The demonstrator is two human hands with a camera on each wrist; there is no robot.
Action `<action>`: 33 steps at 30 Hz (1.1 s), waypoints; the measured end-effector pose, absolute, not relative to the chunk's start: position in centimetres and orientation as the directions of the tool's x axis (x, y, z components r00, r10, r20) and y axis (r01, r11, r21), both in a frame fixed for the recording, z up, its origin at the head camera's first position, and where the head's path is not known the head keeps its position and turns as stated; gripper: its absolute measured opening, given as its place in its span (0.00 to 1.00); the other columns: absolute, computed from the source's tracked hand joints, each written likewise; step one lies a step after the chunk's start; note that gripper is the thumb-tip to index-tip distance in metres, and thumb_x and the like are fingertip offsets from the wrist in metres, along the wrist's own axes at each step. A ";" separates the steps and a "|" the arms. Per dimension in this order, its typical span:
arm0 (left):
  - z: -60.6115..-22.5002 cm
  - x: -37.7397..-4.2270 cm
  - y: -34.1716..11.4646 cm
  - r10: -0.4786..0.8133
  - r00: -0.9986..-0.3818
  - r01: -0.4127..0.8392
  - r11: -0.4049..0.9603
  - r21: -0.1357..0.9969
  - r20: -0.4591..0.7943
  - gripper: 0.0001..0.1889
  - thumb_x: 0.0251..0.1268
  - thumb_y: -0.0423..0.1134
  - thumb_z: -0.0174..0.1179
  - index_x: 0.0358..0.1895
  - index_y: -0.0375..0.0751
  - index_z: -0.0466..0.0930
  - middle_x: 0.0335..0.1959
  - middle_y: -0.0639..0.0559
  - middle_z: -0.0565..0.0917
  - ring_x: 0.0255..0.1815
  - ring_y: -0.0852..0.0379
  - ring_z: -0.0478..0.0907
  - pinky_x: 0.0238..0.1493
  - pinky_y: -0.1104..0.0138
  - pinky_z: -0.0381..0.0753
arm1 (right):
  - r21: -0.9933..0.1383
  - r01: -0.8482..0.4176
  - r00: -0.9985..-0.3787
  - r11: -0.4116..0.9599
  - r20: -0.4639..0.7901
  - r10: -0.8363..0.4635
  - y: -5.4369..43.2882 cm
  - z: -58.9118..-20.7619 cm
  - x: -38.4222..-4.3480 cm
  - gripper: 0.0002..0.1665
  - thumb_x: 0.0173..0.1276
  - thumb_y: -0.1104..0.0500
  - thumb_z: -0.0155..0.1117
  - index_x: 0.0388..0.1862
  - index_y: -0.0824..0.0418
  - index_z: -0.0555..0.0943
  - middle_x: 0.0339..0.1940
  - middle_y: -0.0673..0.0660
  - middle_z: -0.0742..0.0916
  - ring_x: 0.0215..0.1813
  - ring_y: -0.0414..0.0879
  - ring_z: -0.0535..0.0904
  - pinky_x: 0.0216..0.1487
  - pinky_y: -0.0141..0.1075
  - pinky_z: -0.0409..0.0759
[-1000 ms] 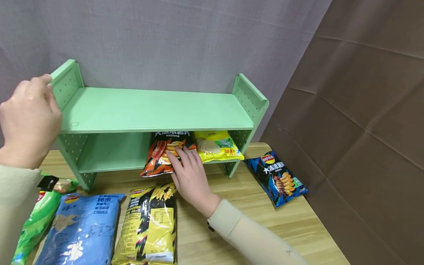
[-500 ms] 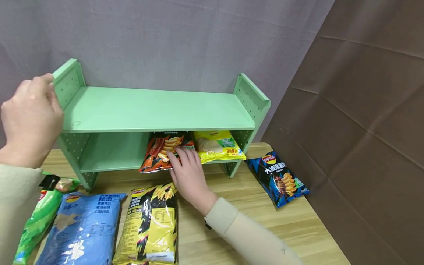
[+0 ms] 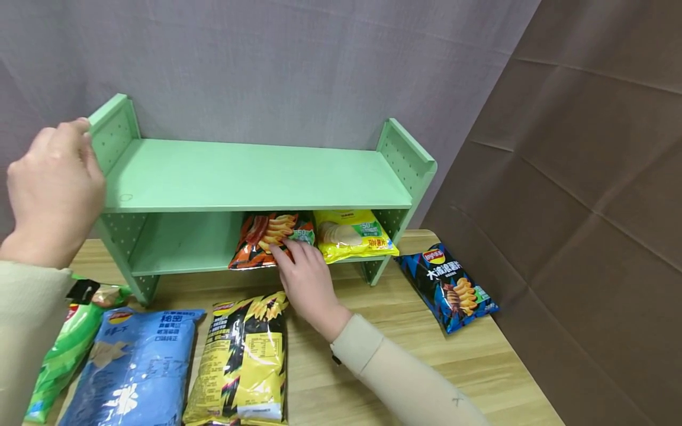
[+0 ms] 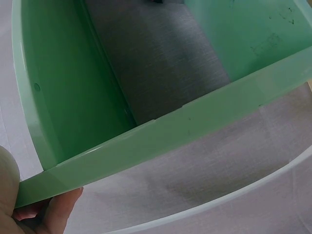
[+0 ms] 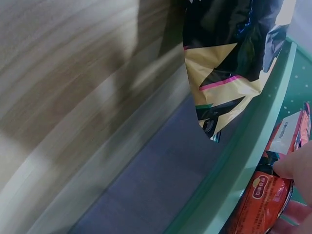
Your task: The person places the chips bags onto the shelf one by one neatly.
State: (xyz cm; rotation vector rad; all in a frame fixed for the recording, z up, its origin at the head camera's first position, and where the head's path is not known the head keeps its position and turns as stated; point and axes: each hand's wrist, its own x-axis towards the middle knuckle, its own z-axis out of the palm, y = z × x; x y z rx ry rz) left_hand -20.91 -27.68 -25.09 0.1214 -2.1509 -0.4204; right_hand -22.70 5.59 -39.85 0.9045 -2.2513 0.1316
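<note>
In the head view my left hand grips the top of the left side panel of a green two-tier shelf. The left wrist view shows fingertips curled around the edge of that green panel. My right hand holds a red and black bag of chips, which lies on the lower tier with its front end at the shelf's edge. Thumb and fingers pinch the bag's right side in the right wrist view. Right beside it lies a yellow bag of chips. The upper board hides the rear of both bags.
On the wooden table, in front of the shelf, lie a yellow and black bag, a blue bag and a green bag. A dark blue bag lies right of the shelf, by a brown wall covering.
The red and black bag has slid farther back into the lower tier, its front end now nearer the shelf edge. My right hand moved slightly with it; my left hand stays on the panel.
</note>
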 end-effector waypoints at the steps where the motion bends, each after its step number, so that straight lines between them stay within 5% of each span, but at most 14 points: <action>1: -25.1 -20.9 -27.7 -0.242 -0.581 0.069 0.937 0.343 0.777 0.22 0.76 0.40 0.38 0.59 0.30 0.74 0.46 0.25 0.79 0.42 0.25 0.72 0.28 0.35 0.61 | 0.157 -0.641 -0.514 0.751 0.638 -0.573 5.6 -39.9 -22.8 0.22 0.69 0.59 0.61 0.61 0.54 0.76 0.57 0.59 0.81 0.57 0.53 0.77 0.60 0.45 0.72; 21: -25.3 -21.3 -27.6 -0.232 -0.570 0.085 0.938 0.337 0.788 0.21 0.76 0.40 0.38 0.58 0.30 0.75 0.44 0.25 0.79 0.40 0.24 0.71 0.26 0.35 0.60 | 0.098 -0.654 -0.578 0.750 0.575 -0.579 6.2 -39.7 -22.2 0.26 0.70 0.56 0.57 0.67 0.58 0.71 0.64 0.60 0.75 0.64 0.54 0.70 0.67 0.45 0.64; 33: -25.2 -21.2 -27.6 -0.240 -0.566 0.081 0.936 0.342 0.789 0.21 0.75 0.39 0.38 0.58 0.30 0.76 0.44 0.25 0.79 0.39 0.24 0.71 0.25 0.36 0.58 | -0.008 -0.731 -0.527 0.682 0.641 -0.558 7.4 -39.8 -19.7 0.25 0.66 0.56 0.62 0.62 0.61 0.75 0.59 0.56 0.78 0.61 0.50 0.73 0.66 0.41 0.66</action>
